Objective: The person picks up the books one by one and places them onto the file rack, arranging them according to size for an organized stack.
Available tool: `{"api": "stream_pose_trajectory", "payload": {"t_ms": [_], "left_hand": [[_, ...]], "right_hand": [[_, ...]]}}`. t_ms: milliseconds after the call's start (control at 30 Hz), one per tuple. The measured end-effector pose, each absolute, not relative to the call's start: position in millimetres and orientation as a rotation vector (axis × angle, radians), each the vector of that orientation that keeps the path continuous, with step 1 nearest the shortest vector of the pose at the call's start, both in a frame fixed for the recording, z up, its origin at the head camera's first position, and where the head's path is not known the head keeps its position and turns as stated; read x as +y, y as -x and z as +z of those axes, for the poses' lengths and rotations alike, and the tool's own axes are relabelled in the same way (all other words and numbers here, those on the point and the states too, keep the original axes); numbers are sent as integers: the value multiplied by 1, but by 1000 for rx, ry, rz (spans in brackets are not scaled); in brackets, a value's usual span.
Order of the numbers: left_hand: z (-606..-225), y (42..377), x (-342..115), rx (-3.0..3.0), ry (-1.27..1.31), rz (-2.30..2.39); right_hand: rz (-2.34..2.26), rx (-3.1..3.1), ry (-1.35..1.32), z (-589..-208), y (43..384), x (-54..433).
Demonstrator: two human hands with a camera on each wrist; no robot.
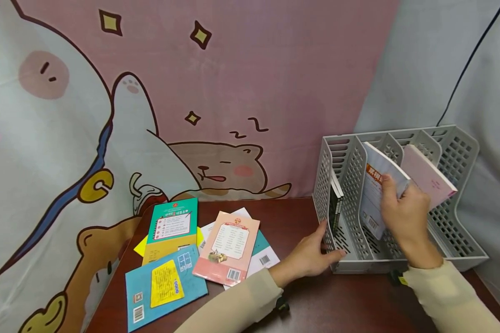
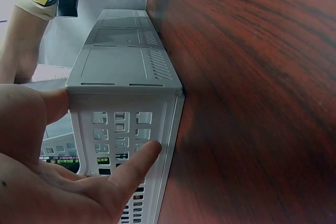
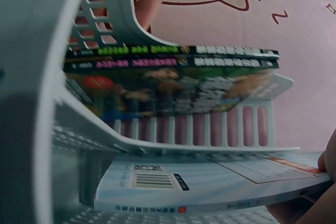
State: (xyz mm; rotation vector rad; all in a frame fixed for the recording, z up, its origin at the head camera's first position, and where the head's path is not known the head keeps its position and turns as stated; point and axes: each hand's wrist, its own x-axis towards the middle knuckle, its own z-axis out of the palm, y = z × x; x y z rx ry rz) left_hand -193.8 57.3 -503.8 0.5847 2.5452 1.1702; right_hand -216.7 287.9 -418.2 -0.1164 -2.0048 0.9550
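Note:
My right hand (image 1: 406,215) grips the upper edge of a light blue book (image 1: 372,199), thumb on its printed face. The book stands tilted in a middle compartment of the grey file rack (image 1: 377,267); its barcode end is low inside, as the right wrist view shows. My left hand (image 1: 308,254) touches the rack's front left corner. In the left wrist view, one straight finger (image 2: 137,167) lies along the perforated side wall and the thumb is at the front edge. Two dark-spined books (image 3: 173,59) stand in the leftmost compartment, close to that wall.
A pink book (image 1: 427,175) leans in a compartment right of the light blue one. On the table's left lie a blue book (image 1: 137,282), a green book (image 1: 171,231), a pink-orange book (image 1: 250,236) and other overlapping books. A patterned curtain (image 1: 296,92) hangs behind.

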Motion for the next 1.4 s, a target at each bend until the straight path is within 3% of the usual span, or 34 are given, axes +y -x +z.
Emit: {"api": "stream_pose_trajectory", "payload": {"t_ms": [1400], "left_hand": [[-500, 193, 54, 2522, -630, 1185]], "right_hand": [[1089, -2264, 70, -466, 240, 278]]}}
